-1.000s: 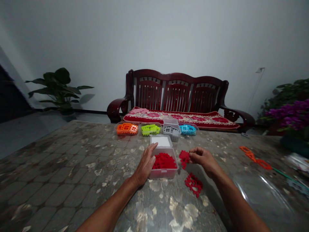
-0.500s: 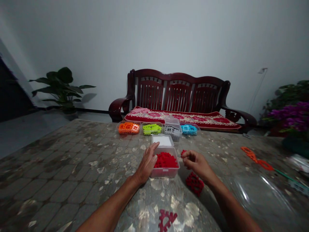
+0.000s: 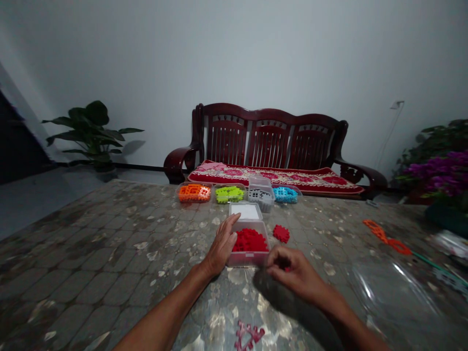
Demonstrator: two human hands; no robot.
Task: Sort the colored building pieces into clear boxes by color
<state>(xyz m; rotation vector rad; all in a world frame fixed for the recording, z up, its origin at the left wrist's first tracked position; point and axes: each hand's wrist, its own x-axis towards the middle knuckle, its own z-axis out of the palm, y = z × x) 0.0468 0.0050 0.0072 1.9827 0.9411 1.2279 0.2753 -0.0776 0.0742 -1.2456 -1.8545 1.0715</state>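
Note:
My left hand point(image 3: 221, 246) rests along the left wall of a clear plastic box point(image 3: 245, 260), fingers stretched toward its raised lid point(image 3: 246, 211). Inside lies a heap of red interlocking plastic pieces point(image 3: 251, 241). Just right of the box, my right hand point(image 3: 292, 273) is closed with curled fingers. A bit of red shows between them, apparently a red plastic piece point(image 3: 287, 269) mostly hidden by the hand. Beyond that hand a toothed red piece point(image 3: 281, 233) lies on the table. Nearest me is a dark red triangular piece point(image 3: 248, 335) with a hole.
Along the table's far edge stand boxes of orange point(image 3: 194, 193), green point(image 3: 229, 194), grey point(image 3: 260, 196) and blue pieces point(image 3: 285, 194). At right lie a clear lid point(image 3: 397, 290) and joined orange pieces point(image 3: 387, 238). A wooden sofa point(image 3: 268, 136) stands behind the table point(image 3: 120, 253).
My right hand has moved toward me, away from the far toothed red piece, over where another red piece lay. My left hand stays at the box.

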